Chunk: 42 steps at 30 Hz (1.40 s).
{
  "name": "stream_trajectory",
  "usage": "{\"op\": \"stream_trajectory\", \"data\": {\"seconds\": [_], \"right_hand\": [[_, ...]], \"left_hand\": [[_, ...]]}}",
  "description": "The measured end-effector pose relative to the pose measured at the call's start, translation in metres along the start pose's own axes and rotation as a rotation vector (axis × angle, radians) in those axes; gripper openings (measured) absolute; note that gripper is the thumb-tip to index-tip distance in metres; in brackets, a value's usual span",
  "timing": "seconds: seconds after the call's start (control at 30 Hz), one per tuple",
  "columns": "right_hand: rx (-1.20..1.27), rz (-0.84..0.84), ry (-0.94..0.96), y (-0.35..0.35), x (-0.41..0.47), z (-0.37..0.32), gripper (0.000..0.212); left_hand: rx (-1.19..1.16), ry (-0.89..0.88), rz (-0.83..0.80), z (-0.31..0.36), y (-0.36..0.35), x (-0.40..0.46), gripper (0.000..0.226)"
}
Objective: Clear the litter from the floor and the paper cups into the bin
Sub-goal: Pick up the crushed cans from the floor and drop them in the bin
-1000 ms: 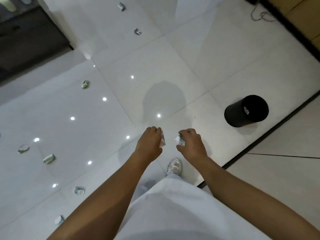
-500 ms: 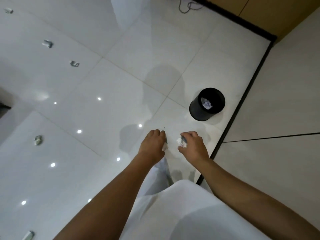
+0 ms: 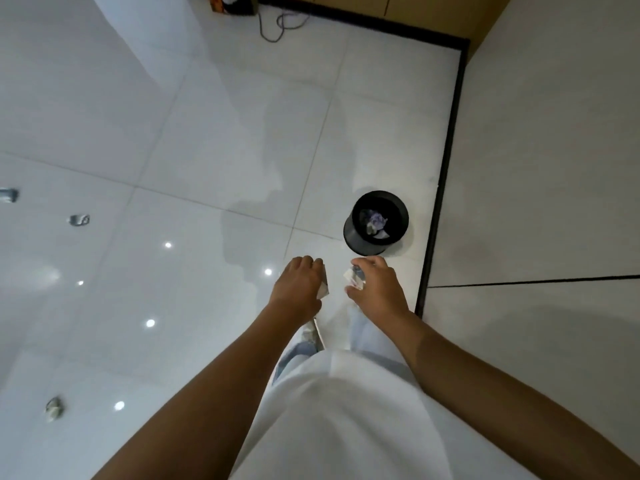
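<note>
The bin (image 3: 376,223) had come nearer since the frame a second before: then it stood well off to the right of the hands, and now it sat just beyond them, upright on the floor (image 3: 214,140) close to the dark strip at the wall. Its mouth faced the camera, and crumpled paper already lay inside.

The left hand (image 3: 298,287) was curled round a scrap of paper (image 3: 324,287), only a pale edge of which showed past the fingers. The right hand (image 3: 375,289) pinched a crumpled paper cup (image 3: 354,278) between thumb and fingertips, with the cup sticking out toward the bin. Both grips were narrow and held their loads; neither was over the bin's mouth yet, both being short of it on the near side.

These pieces looked very light, soft and already crushed, so they probably needed only a loose pinch anywhere on the crumpled body, with no risk of breaking. The worry, I judged, was drift: paper this light could flutter wide if let go from high up, so a release close above the mouth would suit it best.

More litter remained well to the left of the bin: two crushed pieces (image 3: 79,220) far out at the left edge and another (image 3: 54,407) nearer the person. A dark box with a trailing cable (image 3: 284,24) lay far beyond the bin by the wall.
</note>
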State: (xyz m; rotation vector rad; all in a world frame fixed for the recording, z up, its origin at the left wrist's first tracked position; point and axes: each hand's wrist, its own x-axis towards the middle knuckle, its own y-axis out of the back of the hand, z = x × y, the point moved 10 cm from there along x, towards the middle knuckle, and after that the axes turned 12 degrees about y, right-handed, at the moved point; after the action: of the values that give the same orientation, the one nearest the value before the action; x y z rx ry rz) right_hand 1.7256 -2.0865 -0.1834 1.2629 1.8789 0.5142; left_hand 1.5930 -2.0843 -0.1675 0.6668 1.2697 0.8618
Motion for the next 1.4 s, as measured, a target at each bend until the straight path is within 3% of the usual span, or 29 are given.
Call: {"op": "stream_trajectory", "data": {"seconds": [0.2,0.47,0.67,0.87,1.17,1.3,1.4], "right_hand": [[0.009,-0.025,-0.072,0.052,0.049,0.065,0.049],[-0.038,0.000,-0.022,0.122,0.152,0.131,0.051],[-0.004,-0.006,-0.051,0.106,0.216,0.170,0.056],[-0.008,-0.163,-0.161,0.062,0.250,0.219,0.061],[0.082,-0.112,-0.248,0.066,0.248,0.278,0.057],[0.053,-0.102,-0.208,0.074,0.253,0.283,0.056],[0.040,-0.098,-0.168,0.078,0.258,0.276,0.056]], "left_hand": [[-0.012,0.014,-0.033,0.046,0.013,0.070,0.061],[-0.034,0.034,-0.044,0.124,0.020,0.170,0.072],[-0.036,0.045,-0.079,0.140,-0.001,0.225,0.075],[-0.053,0.073,-0.111,0.133,-0.028,0.267,0.075],[0.001,0.009,-0.140,0.177,-0.075,0.330,0.086],[0.052,0.072,-0.286,0.182,-0.101,0.357,0.101],[0.057,0.091,-0.292,0.177,-0.105,0.361,0.086]]}}
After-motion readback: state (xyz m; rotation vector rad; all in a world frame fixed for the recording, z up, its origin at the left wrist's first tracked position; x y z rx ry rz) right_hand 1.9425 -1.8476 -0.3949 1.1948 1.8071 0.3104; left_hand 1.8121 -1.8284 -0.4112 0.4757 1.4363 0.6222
